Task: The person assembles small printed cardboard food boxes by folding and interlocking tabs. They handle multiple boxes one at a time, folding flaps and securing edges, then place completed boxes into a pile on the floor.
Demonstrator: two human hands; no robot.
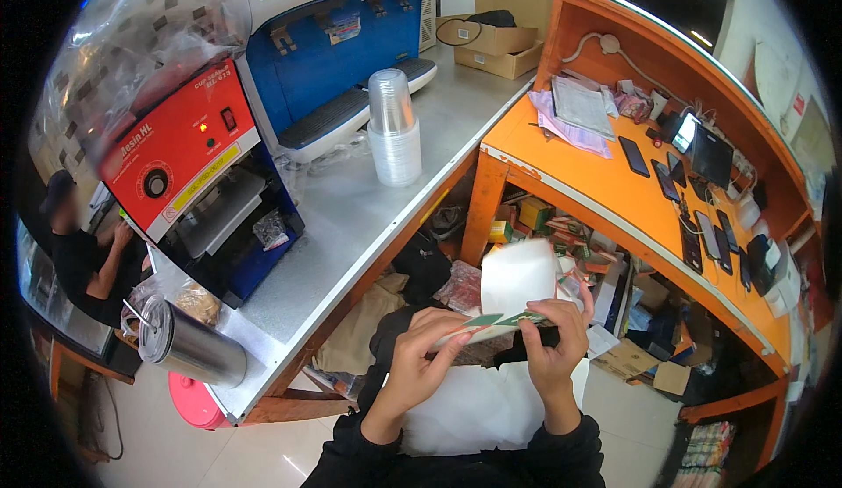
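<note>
A long silver metal counter holds a red and blue sealing machine, a stack of clear plastic cups turned upside down, a shiny steel tumbler with a straw in it, and an open brown cardboard box with something dark inside. Below the counter, the left hand and the right hand both pinch a flat white paper packet with a green edge. The packet sits between the two hands, its green edge squeezed in the fingertips and its white part sticking up above them.

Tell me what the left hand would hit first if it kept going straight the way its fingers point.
The left hand points right along the flat white-and-green carton; it would probably meet the right hand first, though depth is unclear.
</note>
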